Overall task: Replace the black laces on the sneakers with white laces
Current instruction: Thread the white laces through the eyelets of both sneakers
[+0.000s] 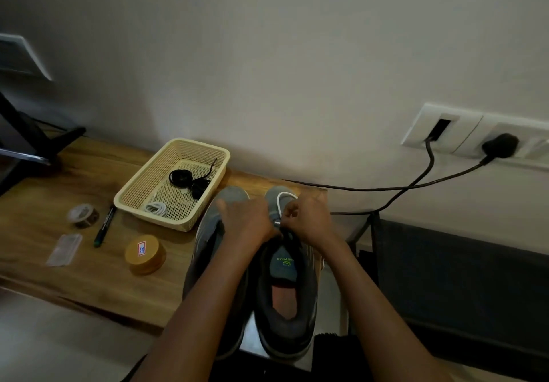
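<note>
Both hands work at the front eyelets of the right sneaker (286, 319). The left hand (246, 222) lies across the toe end with fingers reaching forward, and whether it pinches anything I cannot tell. The right hand (310, 218) is curled, pinching the white lace (280, 200), which arcs in a smooth round loop over the grey toe. On the far left of the wooden surface (89, 277) lie a flat clear plastic packet (64, 249), a glossy tape roll (83, 215), a slim dark marker (104, 227) and a squat round yellow tin (145, 253). Next comes a cream perforated plastic basket (166, 223) holding coiled black laces (179, 178) and a white bundle (156, 208), probably the second lace. The left sneaker (208, 233), grey mesh with a dark throat, shows no lace that I can make out. The right one has a padded collar and printed tongue. Judging by this, the black laces are already out and the white lacing has only just begun at the lowest eyelets. The remaining rows and the whole left shoe are still to do. Dark cables (386, 187) trail off to the right.
</note>
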The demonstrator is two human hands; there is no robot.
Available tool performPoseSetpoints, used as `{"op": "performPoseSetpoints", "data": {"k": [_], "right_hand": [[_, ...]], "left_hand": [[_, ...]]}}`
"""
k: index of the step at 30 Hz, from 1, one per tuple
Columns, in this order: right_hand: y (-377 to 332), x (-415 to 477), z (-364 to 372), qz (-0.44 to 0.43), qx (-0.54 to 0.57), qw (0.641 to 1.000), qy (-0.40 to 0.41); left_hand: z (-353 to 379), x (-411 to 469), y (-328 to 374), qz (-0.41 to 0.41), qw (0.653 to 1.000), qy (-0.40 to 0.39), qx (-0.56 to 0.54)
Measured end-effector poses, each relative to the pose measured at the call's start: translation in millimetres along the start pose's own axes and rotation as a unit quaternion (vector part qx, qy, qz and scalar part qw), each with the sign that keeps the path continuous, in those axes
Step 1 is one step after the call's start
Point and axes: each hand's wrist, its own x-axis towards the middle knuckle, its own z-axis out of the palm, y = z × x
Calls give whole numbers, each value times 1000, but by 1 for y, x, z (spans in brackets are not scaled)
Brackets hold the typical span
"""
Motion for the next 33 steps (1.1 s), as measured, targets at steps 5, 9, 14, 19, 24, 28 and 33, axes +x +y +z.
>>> {"op": "performPoseSetpoints", "data": {"k": [5, 9, 14, 19, 24, 28, 33], "right_hand": [[3, -1, 9, 6, -14, 1000, -5], [1, -2, 12, 0, -16, 1000, 13], [-7, -5, 9, -26, -35, 998, 40], [-12, -9, 7, -37, -70, 996, 39], [-10, -9, 8, -35, -20, 998, 39], [-10, -9, 13, -35, -21, 998, 52], [-14, -9, 20, -32, -33, 998, 47]], "left_hand": [[3, 3, -2, -29, 998, -24, -55], [3, 5, -3, -36, 995, -43, -77], [1, 4, -2, -40, 995, -37, -87], [-3, 3, -4, -40, 991, -49, -116], [-4, 1, -6, -30, 992, -54, -112], [-4, 2, -9, -25, 991, -61, -117], [-5, 4, -9, -16, 991, -75, -112]]}}
